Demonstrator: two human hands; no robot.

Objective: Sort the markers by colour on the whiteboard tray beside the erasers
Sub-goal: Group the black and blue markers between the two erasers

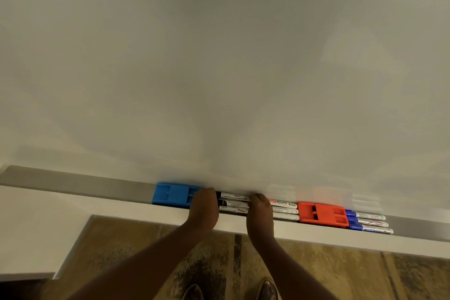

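Both hands (204, 207) (260, 210) curled onto black markers (233, 203)

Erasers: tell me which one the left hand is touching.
The blue eraser; the left hand rests against its right end. The red eraser lies farther right, past the right hand, untouched.

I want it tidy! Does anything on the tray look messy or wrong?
Nothing stands out. Three blue-capped markers lie side by side right of the orange plastic eraser; the black-capped markers lie neatly between both hands.
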